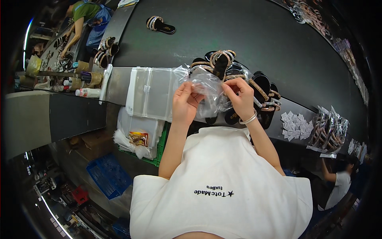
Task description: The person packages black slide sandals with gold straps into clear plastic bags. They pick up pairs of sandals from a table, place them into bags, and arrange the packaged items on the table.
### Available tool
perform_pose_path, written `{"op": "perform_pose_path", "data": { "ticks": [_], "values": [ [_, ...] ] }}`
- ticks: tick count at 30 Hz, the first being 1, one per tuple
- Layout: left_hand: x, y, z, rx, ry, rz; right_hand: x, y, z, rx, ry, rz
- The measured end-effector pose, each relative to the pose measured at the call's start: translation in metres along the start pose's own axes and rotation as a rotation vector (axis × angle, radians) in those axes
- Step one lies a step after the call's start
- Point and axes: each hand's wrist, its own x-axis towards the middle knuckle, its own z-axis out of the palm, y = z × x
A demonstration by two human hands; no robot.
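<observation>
Between my two hands a clear plastic bag (210, 93) is stretched, crumpled and see-through. My left hand (186, 101) pinches its left side, and the fingers of my right hand (239, 95) are closed on its right side. Just beyond the bag lies a pile of black sandals (221, 63) with gold and silver glittery straps, some in plastic. More sandals (266, 93) lie right of my right hand. A stack of flat clear bags (153, 91) rests beside my left hand.
Small white paper slips (296, 125) and bagged sandals (329, 131) sit at the right. One sandal (160, 25) lies farther up the dark table (187, 34). A green crate (162, 145) and a blue basket (108, 175) stand low left. Another person (89, 18) works at far left.
</observation>
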Motion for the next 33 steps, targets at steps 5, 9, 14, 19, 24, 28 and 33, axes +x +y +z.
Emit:
{"op": "perform_pose_path", "data": {
  "ticks": [5,9,14,19,24,28,33],
  "values": [
    [-0.002,0.028,-0.003,-0.475,0.134,-0.083,0.002,0.024,0.01,0.035,-0.082,0.076],
    [-0.014,0.069,0.009,-0.021,0.286,0.293,0.017,0.057,0.024,0.1,-0.122,0.314],
    [-0.037,0.1,0.006,0.851,0.328,0.521,0.06,0.033,0.032,-0.752,-0.202,0.284],
    [-0.01,0.068,-0.009,0.963,0.041,0.437,0.084,0.075,0.044,-0.668,-0.249,0.488],
    [0.01,0.034,-0.032,0.921,0.155,0.346,0.074,0.077,0.024,0.317,0.016,0.681],
    [0.055,-0.015,-0.078,1.28,0.272,0.287,0.043,0.03,0.008,0.74,0.09,0.53],
    [0.078,-0.064,-0.088,1.826,0.365,0.115,0.014,-0.006,-0.015,0.841,0.11,0.28]
  ]
}}
